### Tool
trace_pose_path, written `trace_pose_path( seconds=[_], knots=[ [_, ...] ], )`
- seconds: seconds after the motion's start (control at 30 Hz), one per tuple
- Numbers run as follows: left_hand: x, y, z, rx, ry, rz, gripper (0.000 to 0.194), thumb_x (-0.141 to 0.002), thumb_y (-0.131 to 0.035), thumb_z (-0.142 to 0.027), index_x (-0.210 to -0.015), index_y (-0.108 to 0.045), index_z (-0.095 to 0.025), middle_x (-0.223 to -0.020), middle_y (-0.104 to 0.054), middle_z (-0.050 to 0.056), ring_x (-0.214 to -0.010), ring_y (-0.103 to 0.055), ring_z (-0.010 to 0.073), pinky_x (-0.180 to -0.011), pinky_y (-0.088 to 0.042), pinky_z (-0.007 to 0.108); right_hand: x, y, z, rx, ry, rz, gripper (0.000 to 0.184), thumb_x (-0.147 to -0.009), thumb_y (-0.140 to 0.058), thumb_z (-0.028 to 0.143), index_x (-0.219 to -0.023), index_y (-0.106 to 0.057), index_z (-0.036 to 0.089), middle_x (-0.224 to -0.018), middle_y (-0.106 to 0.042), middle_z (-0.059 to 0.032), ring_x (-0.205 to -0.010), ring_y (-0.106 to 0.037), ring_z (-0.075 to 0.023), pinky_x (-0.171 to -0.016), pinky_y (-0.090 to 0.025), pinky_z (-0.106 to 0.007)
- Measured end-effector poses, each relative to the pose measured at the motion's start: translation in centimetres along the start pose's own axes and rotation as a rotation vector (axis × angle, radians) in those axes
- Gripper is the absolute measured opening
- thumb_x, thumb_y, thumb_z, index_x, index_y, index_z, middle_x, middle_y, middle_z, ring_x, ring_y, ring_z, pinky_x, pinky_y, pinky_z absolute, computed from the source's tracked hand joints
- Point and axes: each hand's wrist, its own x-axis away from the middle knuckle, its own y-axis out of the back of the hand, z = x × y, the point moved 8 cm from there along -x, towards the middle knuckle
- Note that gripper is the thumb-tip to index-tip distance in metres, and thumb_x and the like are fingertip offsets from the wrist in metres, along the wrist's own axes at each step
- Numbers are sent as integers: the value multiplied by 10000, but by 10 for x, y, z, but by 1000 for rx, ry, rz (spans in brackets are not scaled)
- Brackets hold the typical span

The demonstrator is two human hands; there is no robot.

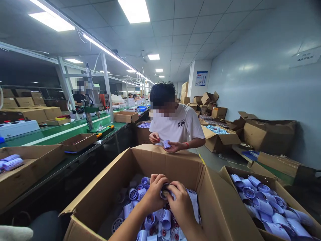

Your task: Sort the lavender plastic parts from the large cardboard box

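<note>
My left hand (153,194) and my right hand (181,205) meet over a large open cardboard box (105,190). Both hands are closed around one small round part with a dark ring (165,190), and a white paper sleeve (194,202) hangs beside my right hand. Below my hands the box holds several small white and blue cylindrical parts (150,219) with red details.
A person in a white T-shirt (175,125) faces me behind the box, handling a small paper piece. A second open box of wrapped parts (265,204) stands at right. A green conveyor bench (62,132) with a press machine (91,103) runs along the left. More cartons line the wall.
</note>
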Motion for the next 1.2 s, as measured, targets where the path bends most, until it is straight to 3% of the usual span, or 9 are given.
trace_pose_path(
  seconds=[0.1, 0.2, 0.37, 0.57, 0.73, 0.87, 0.97, 1.07, 1.2],
  knots=[
    [1, -1, -2, 24, -12, 11, 407, -563, -595, -90, -953, -536, -186, -990, -549, 71, -967, -411, 236, -860, -367, 357, 1, 3, -2, -53, -38, -74, 161, -648, -610, 89, -683, -639, 243, -843, -640, -61, -820, -572, -246, -772, -427, -360],
    [1, -1, -5, 33, -25, 29, 417, -555, -588, -86, -956, -528, -184, -991, -552, 70, -959, -398, 232, -857, -365, 358, 2, 5, -9, -123, -157, -123, 188, -608, -603, 91, -732, -582, 230, -783, -635, -29, -736, -584, -217, -694, -445, -323],
    [3, -11, -14, 4, -95, 178, 522, -473, -540, -31, -966, -536, -202, -963, -558, 40, -919, -395, 217, -867, -343, 368, 2, -3, -11, -206, -297, 42, 272, -587, -543, 66, -817, -586, 203, -803, -693, -19, -769, -642, -208, -697, -462, -283],
    [4, -25, -14, -24, -89, 359, 553, -348, -476, -23, -871, -520, -198, -941, -535, 34, -923, -372, 237, -838, -317, 383, 6, 0, -12, 71, -311, 73, 288, -603, -503, 30, -814, -577, 212, -812, -691, -27, -796, -643, -214, -698, -439, -279],
    [0, -22, -4, 113, -15, 355, 520, -370, -452, -27, -860, -480, -200, -927, -487, 11, -917, -376, 210, -866, -324, 366, 1, -12, -26, -149, -327, 150, 384, -572, -587, 61, -930, -577, 201, -862, -672, -24, -827, -627, -204, -748, -468, -294],
    [0, -13, 14, 351, 124, 259, 523, -481, -548, -71, -970, -425, -209, -959, -448, 1, -899, -397, 177, -796, -375, 307, -3, -17, -27, -434, -291, 360, 532, -617, -671, 206, -1134, -548, 204, -1004, -646, -45, -917, -614, -203, -779, -494, -317],
    [5, -16, 24, 643, 222, 297, 607, -526, -596, -97, -1046, -316, -238, -965, -415, -19, -772, -431, 109, -655, -376, 228, 2, -18, -19, -444, -224, 545, 706, -586, -688, 161, -1259, -495, 253, -1145, -591, -48, -979, -592, -203, -790, -502, -319],
    [8, -19, 24, 790, 234, 383, 679, -519, -630, -85, -1078, -282, -254, -1010, -391, -18, -830, -463, 108, -694, -388, 223, 3, -14, -13, -263, -120, 499, 719, -576, -668, 82, -1252, -514, 274, -1148, -557, -42, -1018, -572, -203, -891, -469, -346],
    [9, -17, 22, 857, 179, 413, 833, -461, -696, -71, -1168, -299, -260, -1103, -372, 3, -1039, -446, 171, -869, -367, 278, 6, -16, -1, -158, -17, 435, 574, -600, -704, 113, -1137, -555, 247, -1096, -560, -34, -1059, -557, -208, -949, -434, -347]
  ],
)
